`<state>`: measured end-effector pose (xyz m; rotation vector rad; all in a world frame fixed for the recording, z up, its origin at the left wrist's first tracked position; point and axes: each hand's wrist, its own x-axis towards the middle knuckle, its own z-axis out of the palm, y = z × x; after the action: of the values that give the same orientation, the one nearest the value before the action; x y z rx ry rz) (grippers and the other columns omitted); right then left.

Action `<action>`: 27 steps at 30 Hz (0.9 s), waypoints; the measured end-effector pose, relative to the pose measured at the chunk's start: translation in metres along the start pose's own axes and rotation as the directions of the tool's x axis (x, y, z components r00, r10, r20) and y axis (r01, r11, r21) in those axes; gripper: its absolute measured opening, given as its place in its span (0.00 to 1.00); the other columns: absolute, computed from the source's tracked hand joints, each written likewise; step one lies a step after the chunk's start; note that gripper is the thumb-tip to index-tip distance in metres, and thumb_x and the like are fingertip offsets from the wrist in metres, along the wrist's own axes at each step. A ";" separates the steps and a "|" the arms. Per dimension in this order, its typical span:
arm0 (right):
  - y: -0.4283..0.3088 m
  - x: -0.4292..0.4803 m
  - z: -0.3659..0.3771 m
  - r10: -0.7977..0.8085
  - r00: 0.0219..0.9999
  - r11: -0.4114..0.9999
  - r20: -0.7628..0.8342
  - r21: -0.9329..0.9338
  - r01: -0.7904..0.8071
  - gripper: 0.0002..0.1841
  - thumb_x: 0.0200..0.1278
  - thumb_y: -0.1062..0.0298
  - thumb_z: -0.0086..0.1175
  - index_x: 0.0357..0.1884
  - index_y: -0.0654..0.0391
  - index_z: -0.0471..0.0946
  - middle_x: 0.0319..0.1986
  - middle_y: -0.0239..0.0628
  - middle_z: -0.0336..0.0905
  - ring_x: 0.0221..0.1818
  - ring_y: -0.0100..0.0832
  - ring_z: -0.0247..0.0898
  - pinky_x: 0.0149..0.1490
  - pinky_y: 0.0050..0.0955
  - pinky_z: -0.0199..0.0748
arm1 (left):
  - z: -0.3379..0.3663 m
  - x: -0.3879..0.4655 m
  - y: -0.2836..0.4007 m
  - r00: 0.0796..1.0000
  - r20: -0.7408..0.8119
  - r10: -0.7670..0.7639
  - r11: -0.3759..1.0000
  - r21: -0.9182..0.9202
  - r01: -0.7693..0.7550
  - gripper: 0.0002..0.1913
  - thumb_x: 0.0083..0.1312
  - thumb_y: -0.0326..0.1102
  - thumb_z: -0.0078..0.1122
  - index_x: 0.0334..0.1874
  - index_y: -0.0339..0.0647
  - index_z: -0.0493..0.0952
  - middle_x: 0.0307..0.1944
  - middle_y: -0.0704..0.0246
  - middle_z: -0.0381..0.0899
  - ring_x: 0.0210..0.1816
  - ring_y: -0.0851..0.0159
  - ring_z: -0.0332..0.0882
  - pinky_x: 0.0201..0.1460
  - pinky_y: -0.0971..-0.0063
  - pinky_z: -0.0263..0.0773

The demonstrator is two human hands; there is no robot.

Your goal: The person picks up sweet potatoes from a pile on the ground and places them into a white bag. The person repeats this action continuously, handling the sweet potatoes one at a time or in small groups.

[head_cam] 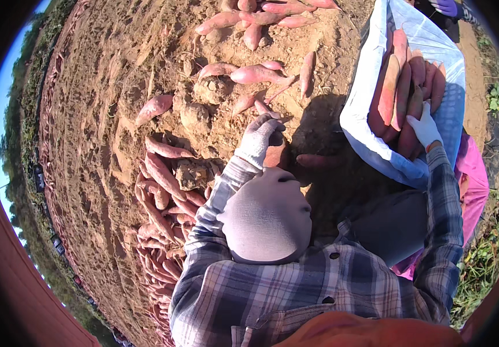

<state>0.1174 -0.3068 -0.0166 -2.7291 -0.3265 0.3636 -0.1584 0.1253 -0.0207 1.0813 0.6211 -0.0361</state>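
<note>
My right hand (425, 126), in a white glove, is inside a crate lined with white sheeting (358, 117). Its thumb and fingers are around a long sweet potato (415, 104) among several others lying lengthwise. My left hand (260, 136), gloved with dark finger pads, is low over the soil in front of my bent knee. Its fingers are curled; whether they grip anything is hidden. A reddish sweet potato (274, 156) shows just below that hand. Small sweet potatoes (244, 104) lie just beyond its fingertips.
A heap of sweet potatoes (162, 182) runs along my left side. More sweet potatoes (258, 18) lie farther ahead, with clods (195, 117) between. One sweet potato (319, 160) rests in shadow beside the crate. Pink sheeting (473, 186) is at right. Another person's gloved hand (444, 6) appears beyond the crate.
</note>
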 end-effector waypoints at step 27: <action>-0.160 -0.047 -0.029 -0.241 0.875 0.863 -0.421 0.320 0.391 0.30 0.67 0.76 0.56 0.71 0.62 0.66 0.64 0.43 0.74 0.62 0.36 0.72 0.62 0.31 0.71 | -0.224 -0.012 -0.008 0.844 -0.444 0.300 0.954 0.127 -0.272 0.35 0.63 0.34 0.60 0.75 0.38 0.64 0.63 0.66 0.74 0.60 0.66 0.71 0.66 0.71 0.64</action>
<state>0.0531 -0.1841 0.0810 -2.2239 -0.5304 -0.1652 -0.2727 0.3041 -0.0926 1.2421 0.8796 0.4803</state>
